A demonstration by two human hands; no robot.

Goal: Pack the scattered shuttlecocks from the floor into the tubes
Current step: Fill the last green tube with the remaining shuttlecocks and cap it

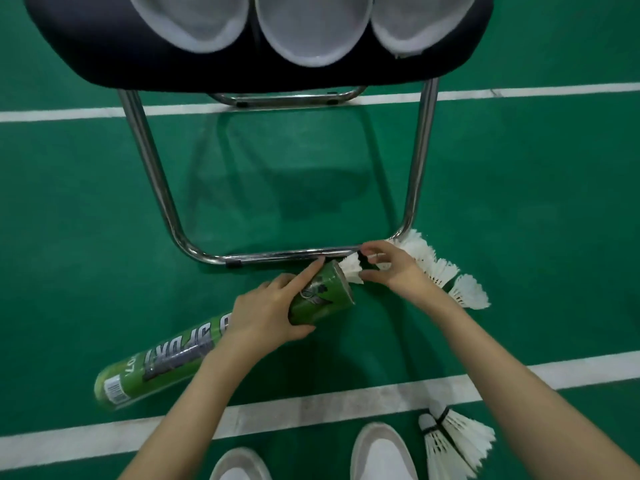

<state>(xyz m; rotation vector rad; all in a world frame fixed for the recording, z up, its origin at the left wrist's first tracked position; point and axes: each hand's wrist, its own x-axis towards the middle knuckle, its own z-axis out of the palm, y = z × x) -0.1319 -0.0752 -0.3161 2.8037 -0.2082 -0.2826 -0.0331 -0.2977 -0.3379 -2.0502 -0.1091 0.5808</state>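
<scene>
Your left hand [266, 315] wraps around the glossy green cardboard tube [221, 336], fingers curled over its upper part near the open mouth; the long cylinder lies slanted on the green floor [519, 202], its capped end toward the white court line [311, 407] nearest you. Your right hand [398, 268] pinches a white feathered shuttlecock [351, 268] at the tube's mouth, thumb and fingertips closed on its flared skirt; which end enters first cannot be told. Just behind that hand, a nested row of shuttlecocks [446, 271] lies on the floor beside the chrome chair frame [277, 256], at its right bend. Two more shuttlecocks [450, 445], cork tips banded in black, rest crossed near your right white shoe [381, 452]. Above, the dark padded chair seat [138, 53] carries three rounded white mesh shapes [311, 29].
</scene>
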